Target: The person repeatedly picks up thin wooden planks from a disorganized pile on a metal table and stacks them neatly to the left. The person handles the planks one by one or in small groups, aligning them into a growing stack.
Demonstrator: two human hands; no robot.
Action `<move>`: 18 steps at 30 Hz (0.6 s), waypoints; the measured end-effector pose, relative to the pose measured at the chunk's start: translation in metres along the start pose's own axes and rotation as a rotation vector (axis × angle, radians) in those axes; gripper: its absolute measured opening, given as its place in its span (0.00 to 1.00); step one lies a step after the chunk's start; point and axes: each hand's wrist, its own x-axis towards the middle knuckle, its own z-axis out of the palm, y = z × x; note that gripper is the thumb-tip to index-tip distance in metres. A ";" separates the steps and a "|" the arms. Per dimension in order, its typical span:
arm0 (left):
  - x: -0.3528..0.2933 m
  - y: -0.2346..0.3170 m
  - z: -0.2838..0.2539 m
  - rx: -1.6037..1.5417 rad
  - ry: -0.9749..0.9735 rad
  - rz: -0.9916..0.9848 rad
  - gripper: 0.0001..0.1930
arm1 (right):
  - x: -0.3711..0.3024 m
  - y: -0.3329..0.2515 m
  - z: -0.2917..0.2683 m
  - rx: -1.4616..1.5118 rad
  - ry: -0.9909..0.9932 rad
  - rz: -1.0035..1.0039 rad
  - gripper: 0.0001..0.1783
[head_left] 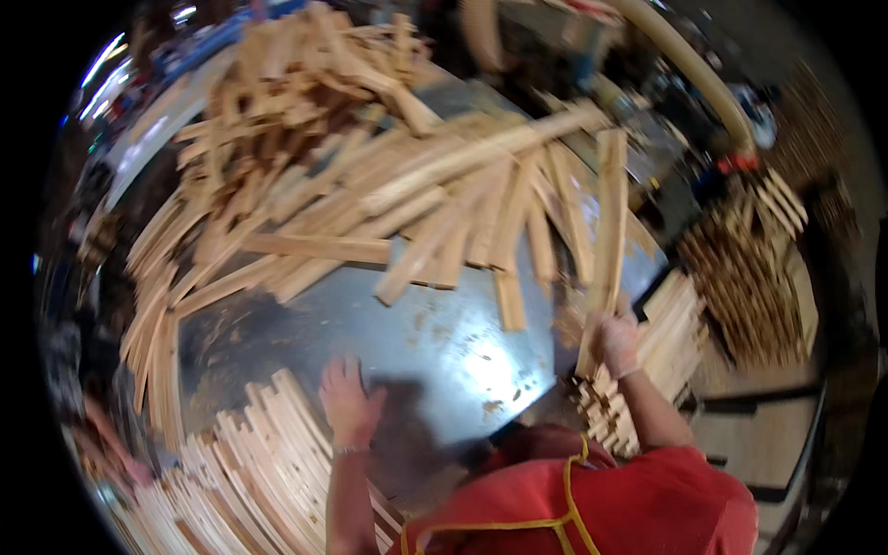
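Plainly, the right hand's [616, 342] fingers are wrapped around the near end of a long board [609, 203], which points away from the person. The left hand's [350, 402] fingers are extended, thumb apart, above the metal bench [277, 333], beside a row of strips [245, 472]. Beyond, loose boards [462, 166] fan across the bench; a brown stack [745, 277] sits farther right.

Tan boards [609, 213], silver-grey tabletop [287, 328] (brown-flecked), red shirt [666, 499], yellow trim [568, 476], beige hose [692, 61]
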 end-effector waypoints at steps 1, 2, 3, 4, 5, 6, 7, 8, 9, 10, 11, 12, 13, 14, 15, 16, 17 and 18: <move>0.026 0.013 0.011 0.004 0.026 0.047 0.49 | 0.015 0.022 -0.042 -0.019 0.131 -0.077 0.31; 0.052 0.020 0.020 0.009 0.055 0.091 0.50 | 0.018 0.030 -0.072 0.185 0.280 -0.020 0.30; 0.080 0.035 0.023 0.024 0.022 0.099 0.51 | 0.015 0.019 -0.090 0.215 0.506 0.030 0.29; 0.106 0.049 0.024 0.042 -0.009 0.106 0.51 | 0.017 0.034 -0.130 0.149 0.506 0.025 0.30; 0.133 0.067 0.033 0.043 -0.043 0.139 0.52 | 0.010 0.045 -0.179 0.076 0.535 0.012 0.31; 0.152 0.070 0.045 0.029 -0.013 0.149 0.52 | 0.008 0.058 -0.206 0.046 0.617 0.054 0.32; 0.172 0.067 0.062 0.004 0.014 0.161 0.52 | 0.003 0.070 -0.233 0.012 0.704 0.094 0.33; 0.183 0.075 0.081 -0.025 0.045 0.163 0.51 | -0.001 0.081 -0.251 -0.235 0.796 0.134 0.35; 0.191 0.104 0.092 0.009 -0.015 0.125 0.51 | -0.010 0.133 -0.308 -0.483 0.867 0.057 0.34; 0.192 0.114 0.087 0.092 -0.044 0.035 0.50 | -0.012 0.129 -0.297 -0.401 0.870 0.203 0.34; 0.191 0.116 0.083 0.171 -0.061 -0.074 0.49 | -0.006 0.108 -0.273 -0.319 0.855 0.333 0.33; 0.195 0.110 0.087 0.171 -0.058 -0.028 0.48 | -0.005 0.104 -0.270 -0.306 0.843 0.377 0.33; 0.200 0.094 0.094 0.178 -0.055 0.008 0.47 | -0.002 0.105 -0.265 -0.294 0.818 0.424 0.32; 0.202 0.088 0.091 0.187 -0.053 0.035 0.46 | 0.002 0.106 -0.254 -0.285 0.784 0.471 0.32; 0.202 0.082 0.091 0.163 -0.066 0.050 0.46 | 0.007 0.106 -0.241 -0.392 0.724 0.467 0.31; 0.202 0.077 0.093 0.139 -0.077 0.059 0.45 | 0.013 0.105 -0.227 -0.499 0.655 0.458 0.30; 0.204 0.080 0.088 0.112 -0.078 0.062 0.44 | 0.023 0.105 -0.213 -0.601 0.581 0.434 0.29; 0.204 0.090 0.080 0.048 -0.082 0.033 0.42 | 0.032 0.117 -0.214 -0.699 0.476 0.652 0.27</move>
